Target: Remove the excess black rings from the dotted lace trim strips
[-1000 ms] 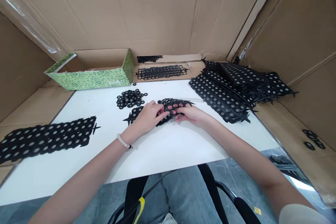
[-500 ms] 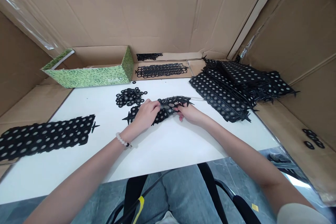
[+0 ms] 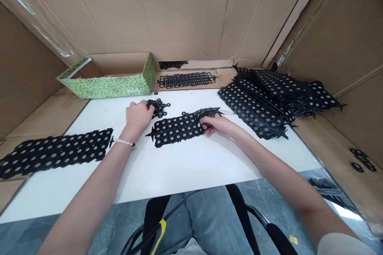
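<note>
A black sheet with rows of pale round spots (image 3: 176, 128) lies on the white table in front of me, its right end folded up. My right hand (image 3: 214, 123) is closed on that folded end. My left hand (image 3: 138, 115) is over the left side of a pile of small black rings (image 3: 158, 108), fingers bent down among them; whether a ring is between the fingertips is hidden. A white bead bracelet circles my left wrist.
Another spotted black sheet (image 3: 60, 151) lies at the left. Several more (image 3: 254, 107) are heaped at the right. A green-sided cardboard box (image 3: 110, 87) stands at the back left. Behind the table is a ring mesh (image 3: 187, 80); loose rings (image 3: 362, 159) lie far right.
My left hand has let go of the black sheet and moved left to the ring pile. The sheet's left part now lies flat, while my right hand still holds its right end.
</note>
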Tool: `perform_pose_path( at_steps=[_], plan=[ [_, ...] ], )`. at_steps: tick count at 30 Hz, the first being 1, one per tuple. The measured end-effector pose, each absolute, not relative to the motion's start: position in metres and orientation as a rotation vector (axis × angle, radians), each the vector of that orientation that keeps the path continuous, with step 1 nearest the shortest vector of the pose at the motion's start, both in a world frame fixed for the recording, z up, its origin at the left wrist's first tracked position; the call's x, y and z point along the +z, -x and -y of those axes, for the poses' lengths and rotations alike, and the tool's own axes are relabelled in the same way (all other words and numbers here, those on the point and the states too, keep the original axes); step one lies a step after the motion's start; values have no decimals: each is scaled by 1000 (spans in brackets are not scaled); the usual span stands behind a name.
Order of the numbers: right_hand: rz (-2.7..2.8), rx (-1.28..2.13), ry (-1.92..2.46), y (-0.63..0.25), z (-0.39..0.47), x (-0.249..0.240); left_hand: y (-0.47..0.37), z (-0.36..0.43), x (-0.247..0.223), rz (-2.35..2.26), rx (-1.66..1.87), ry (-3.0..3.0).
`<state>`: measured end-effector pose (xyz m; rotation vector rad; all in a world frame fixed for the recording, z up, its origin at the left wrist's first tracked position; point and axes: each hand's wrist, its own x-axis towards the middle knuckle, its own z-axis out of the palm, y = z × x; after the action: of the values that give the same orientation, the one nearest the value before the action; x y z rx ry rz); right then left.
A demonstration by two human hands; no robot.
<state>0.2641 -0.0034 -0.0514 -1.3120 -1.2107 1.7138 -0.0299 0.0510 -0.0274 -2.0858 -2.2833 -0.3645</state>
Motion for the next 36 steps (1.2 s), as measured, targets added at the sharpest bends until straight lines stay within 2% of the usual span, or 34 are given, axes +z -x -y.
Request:
perform_pose_path(
  at_steps=[8,12,16,19,22,36],
  plan=[
    [1431,1692,1178,-272,2,-58,18,-44,-23,2266,-499,2013],
    [1404,1707,1181,-270,3,-56,15,-43,-23,2129,-724,2049],
    [1243,1789,1096,-265,4,-54,-9,-24,-18,1828,-909,2436],
    [1100,1845,1002,-260,7,-55,-34,0,-19,1515,-798,2872],
    [1063,1852,895,-254,10,-58,-51,17,-25,1404,-749,3002],
    [1333,1574,1069,-244,17,-68,-50,9,-30,1691,-493,3334]
  ],
)
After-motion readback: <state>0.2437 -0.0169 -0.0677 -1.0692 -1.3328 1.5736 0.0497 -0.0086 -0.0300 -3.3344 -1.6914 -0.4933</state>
